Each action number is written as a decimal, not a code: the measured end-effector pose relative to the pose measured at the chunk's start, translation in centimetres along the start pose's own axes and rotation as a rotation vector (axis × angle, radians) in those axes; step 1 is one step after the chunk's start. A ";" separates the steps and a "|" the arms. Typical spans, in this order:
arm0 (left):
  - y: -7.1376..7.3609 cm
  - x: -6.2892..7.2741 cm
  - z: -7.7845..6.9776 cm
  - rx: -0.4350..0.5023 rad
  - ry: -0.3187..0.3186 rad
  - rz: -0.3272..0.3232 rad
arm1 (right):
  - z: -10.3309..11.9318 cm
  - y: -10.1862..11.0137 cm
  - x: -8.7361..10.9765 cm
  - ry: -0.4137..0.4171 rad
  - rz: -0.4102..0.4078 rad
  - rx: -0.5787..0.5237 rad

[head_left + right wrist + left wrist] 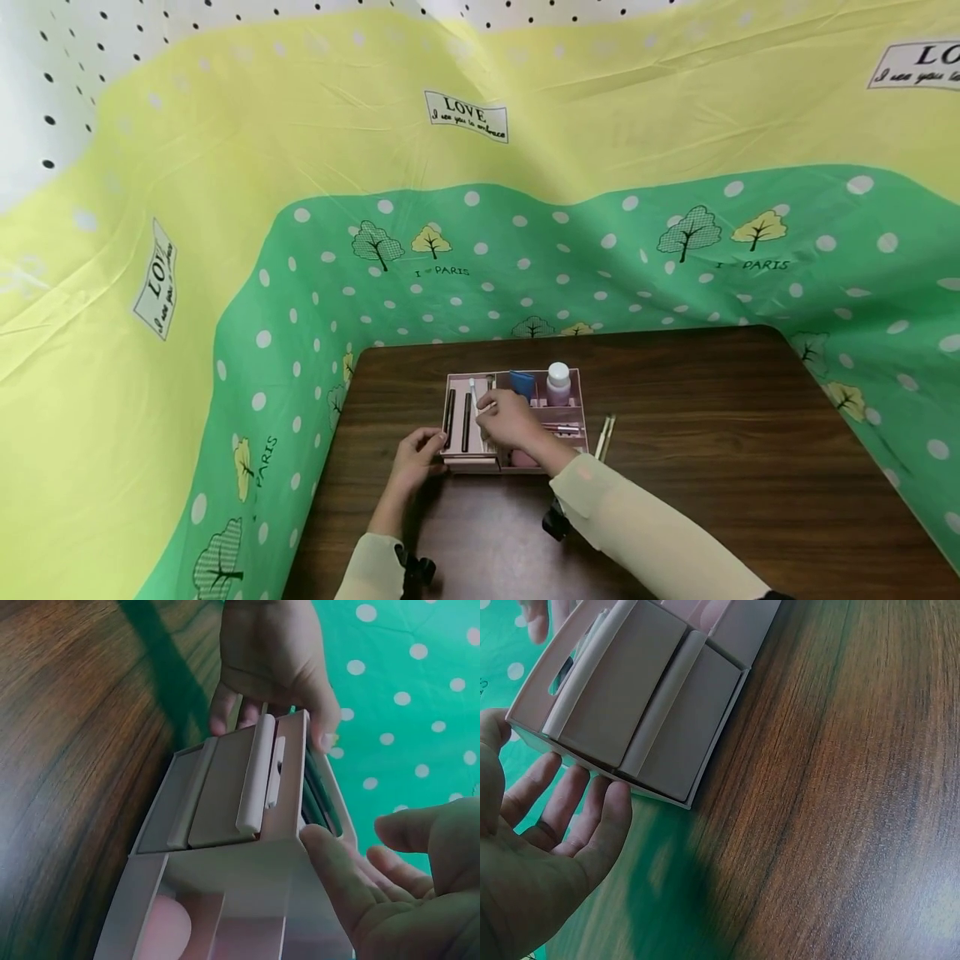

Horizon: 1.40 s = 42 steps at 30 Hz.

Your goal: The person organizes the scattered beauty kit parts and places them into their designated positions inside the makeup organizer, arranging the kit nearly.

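A pink makeup organizer (468, 463) stands on the table, its top tray holding two dark pencils (467, 422) and slim brushes, one white-tipped (472, 388). My left hand (417, 458) grips the organizer's front left corner, thumb at the rim and fingers against the side in the left wrist view. Over the right part of the tray, my right hand (510, 422) has its fingertips beside the white-tipped brush. In the right wrist view those fingers are spread around the tray's corner (300, 844), with nothing visible between them; the brush is hidden there.
The organizer's right compartments hold a white-capped bottle (558, 383), a blue item (522, 383), pink tubes (562, 429) and a round pink thing (166, 930). Two slim light sticks (605, 437) lie right of it. A patterned curtain (525, 267) surrounds the wooden table (712, 433).
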<state>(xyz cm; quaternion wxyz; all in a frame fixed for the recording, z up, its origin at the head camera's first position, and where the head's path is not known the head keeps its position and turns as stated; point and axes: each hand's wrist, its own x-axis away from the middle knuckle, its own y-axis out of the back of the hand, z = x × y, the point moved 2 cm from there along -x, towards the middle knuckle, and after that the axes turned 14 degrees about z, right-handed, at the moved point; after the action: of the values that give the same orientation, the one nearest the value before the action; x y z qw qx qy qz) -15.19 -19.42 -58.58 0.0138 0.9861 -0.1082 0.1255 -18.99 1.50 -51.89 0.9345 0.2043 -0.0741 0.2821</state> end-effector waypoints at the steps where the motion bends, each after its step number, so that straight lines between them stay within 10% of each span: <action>1: 0.0 0.0 0.1 0.000 -0.002 0.000 | -0.1 0.1 0.1 0.006 -0.009 0.006; 32: 0.2 0.0 0.0 0.004 -0.008 0.004 | -3.6 4.0 3.4 0.013 -0.063 -0.077; 42: 0.9 -1.7 3.1 0.011 0.002 -0.027 | -5.6 5.5 5.2 -0.015 -0.098 -0.044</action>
<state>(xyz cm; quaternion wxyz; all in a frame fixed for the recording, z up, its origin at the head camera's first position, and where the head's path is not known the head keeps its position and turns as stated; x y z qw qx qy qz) -16.24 -20.06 -62.03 0.0103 0.9874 -0.0942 0.1270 -17.67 10.66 -53.81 0.9508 0.1893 -0.0772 0.2330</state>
